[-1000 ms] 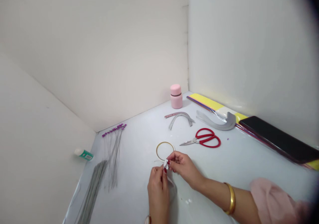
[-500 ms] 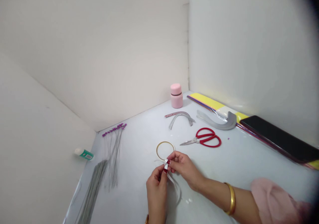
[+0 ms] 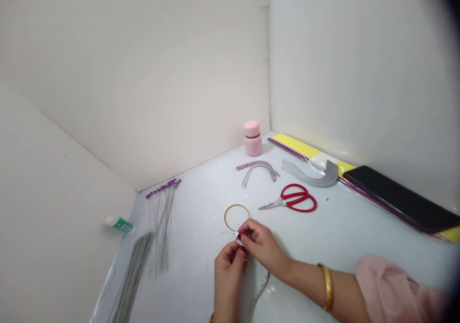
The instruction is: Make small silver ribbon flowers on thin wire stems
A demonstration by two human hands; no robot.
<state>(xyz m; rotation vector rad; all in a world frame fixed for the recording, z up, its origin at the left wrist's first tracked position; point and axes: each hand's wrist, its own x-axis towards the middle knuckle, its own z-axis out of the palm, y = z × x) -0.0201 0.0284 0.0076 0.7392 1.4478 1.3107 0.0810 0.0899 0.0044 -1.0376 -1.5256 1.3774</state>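
Note:
My left hand [image 3: 229,269] and my right hand [image 3: 265,247] meet low in the middle of the head view. Both have thumb and fingertips pinched together on a narrow white strip [image 3: 238,238], most of it covered by the fingers. A curved length of the strip [image 3: 263,286] trails on the table below my right wrist. Just beyond the fingertips lies a thin gold ring [image 3: 225,213], flat on the table; I cannot tell whether the strip touches it. Red-handled scissors [image 3: 297,203] rest to the right, blades partly apart.
Behind are curved grey strips [image 3: 259,164], a pink bottle [image 3: 253,143] and a bent translucent strip [image 3: 305,178]. A black phone [image 3: 398,196] lies on coloured sheets [image 3: 298,144] at right. At left are grey wires [image 3: 134,268], purple-tipped stems [image 3: 166,232] and a green-and-white tube [image 3: 120,224].
The fingers have shifted and now cover more of the white strip. Its trailing length has swung to the right and lies differently below my right wrist.

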